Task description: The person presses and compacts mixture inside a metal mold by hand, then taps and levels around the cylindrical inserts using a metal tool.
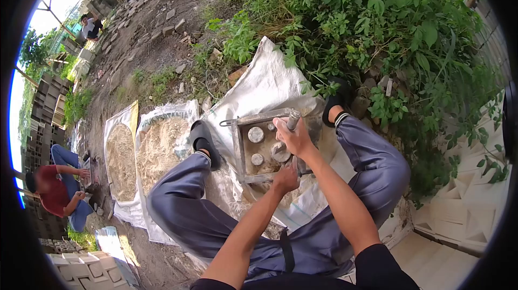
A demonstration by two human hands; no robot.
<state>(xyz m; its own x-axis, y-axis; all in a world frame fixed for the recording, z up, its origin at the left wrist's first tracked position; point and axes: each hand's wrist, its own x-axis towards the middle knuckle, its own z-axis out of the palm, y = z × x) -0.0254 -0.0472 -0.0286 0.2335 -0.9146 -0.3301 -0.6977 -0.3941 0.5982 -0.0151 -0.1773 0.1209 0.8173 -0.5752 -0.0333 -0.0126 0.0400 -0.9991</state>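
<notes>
Right hand (pixel 293 137) closed around a grey rod (pixel 293 122) at the rectangular frame (pixel 238 152); left hand (pixel 286 178) at its near side, grip indeterminate; frame contains round grey pieces (pixel 256 134), resting on white sacking (pixel 267 74)

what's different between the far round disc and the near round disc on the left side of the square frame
The far disc is wider; the near disc is smaller. The far disc lies toward the frame's far edge, the near disc toward the edge closest to the person. Both are round and pale grey.
</notes>
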